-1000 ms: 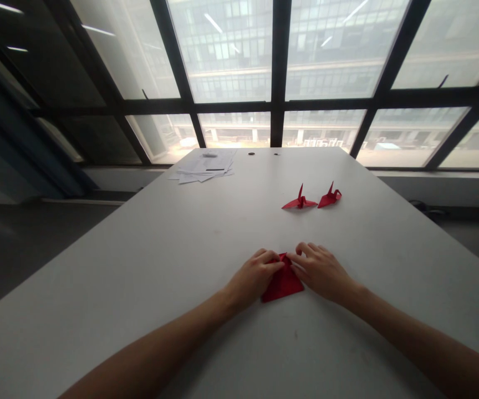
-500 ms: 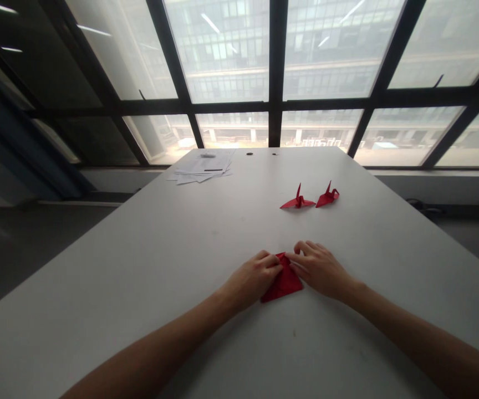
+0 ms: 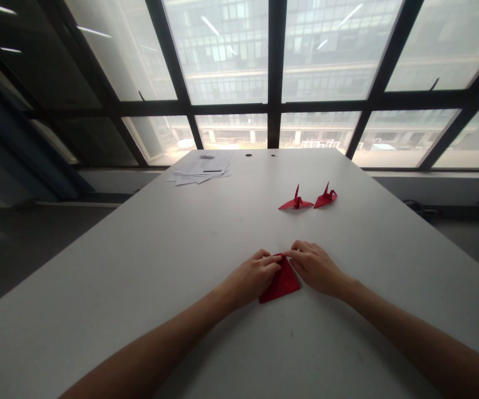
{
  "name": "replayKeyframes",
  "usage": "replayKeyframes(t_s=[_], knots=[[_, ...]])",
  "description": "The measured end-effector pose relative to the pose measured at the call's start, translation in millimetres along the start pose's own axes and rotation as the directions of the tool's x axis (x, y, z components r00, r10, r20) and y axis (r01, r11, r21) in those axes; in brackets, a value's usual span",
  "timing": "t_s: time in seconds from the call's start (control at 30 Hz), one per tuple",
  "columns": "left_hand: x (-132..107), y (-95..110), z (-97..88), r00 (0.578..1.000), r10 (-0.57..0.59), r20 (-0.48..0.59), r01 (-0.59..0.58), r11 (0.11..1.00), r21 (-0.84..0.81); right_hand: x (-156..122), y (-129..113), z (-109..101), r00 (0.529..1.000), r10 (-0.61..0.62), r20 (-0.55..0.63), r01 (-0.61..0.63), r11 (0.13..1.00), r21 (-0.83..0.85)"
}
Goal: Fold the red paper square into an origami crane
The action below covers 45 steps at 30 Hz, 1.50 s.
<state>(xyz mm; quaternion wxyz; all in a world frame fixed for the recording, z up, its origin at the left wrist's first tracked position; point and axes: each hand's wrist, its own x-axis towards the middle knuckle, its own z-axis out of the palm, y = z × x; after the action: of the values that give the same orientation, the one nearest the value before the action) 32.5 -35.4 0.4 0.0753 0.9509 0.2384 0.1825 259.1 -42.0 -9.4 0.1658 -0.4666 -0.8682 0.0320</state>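
A red sheet of origami paper (image 3: pixel 284 284), folded into a flat piece with a narrow top and a wide lower edge, lies on the table in front of me. My left hand (image 3: pixel 253 278) covers its left side, the fingers bent and pressed onto it near the top. At the top corner, the index fingertip of my right hand (image 3: pixel 316 267) touches the paper. That hand's thumb lies close to the right edge, and its other fingers are curled. The exact grip under the fingertips is hidden.
Two folded red paper cranes, a left one (image 3: pixel 296 203) and a right one (image 3: pixel 326 198), stand beyond my hands. Loose white papers (image 3: pixel 200 170) lie at the far left of the white table (image 3: pixel 148 249). Large windows (image 3: pixel 322 50) rise behind it.
My right index finger has straightened toward the paper's top corner. The raised fold near the top now looks flatter. My left hand stays on the paper's left side.
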Motion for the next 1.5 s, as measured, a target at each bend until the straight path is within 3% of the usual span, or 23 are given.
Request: replayKeyframes(t_s=[0.33, 0.63, 0.83, 1.0, 1.27, 1.5], knots=[[0.5, 0.4, 1.5, 1.0, 0.026, 0.01, -0.027, 0.995, 0.095, -1.6, 9.0, 3.4, 0.999, -0.01, -0.048, 0.013, 0.998, 0.061], [0.2, -1.2, 4.3, 0.999, 0.038, 0.018, -0.039, 0.993, 0.114, 0.5, 1.2, -1.0, 0.997, -0.062, 0.05, 0.068, 0.989, -0.131], [0.2, 0.1, 2.9, 0.999, 0.038, 0.017, -0.04, 0.992, 0.12, -0.1, 4.5, 1.5, 1.0, 0.006, 0.007, -0.005, 0.997, -0.083], [0.8, 0.3, 3.7, 0.999, 0.034, 0.021, -0.036, 0.994, 0.105, -1.2, 5.8, 4.1, 0.997, -0.058, 0.043, 0.062, 0.994, -0.086], [-7.5, 0.9, -12.4, 0.997, 0.061, 0.051, -0.063, 0.998, 0.029, 0.7, 3.6, 2.6, 0.996, -0.039, 0.077, 0.048, 0.993, -0.112], [-20.8, -4.2, -14.6, 0.981, 0.164, 0.104, -0.179, 0.973, 0.148, 2.4, -0.2, -2.4, 0.995, -0.045, 0.089, 0.056, 0.991, -0.123]])
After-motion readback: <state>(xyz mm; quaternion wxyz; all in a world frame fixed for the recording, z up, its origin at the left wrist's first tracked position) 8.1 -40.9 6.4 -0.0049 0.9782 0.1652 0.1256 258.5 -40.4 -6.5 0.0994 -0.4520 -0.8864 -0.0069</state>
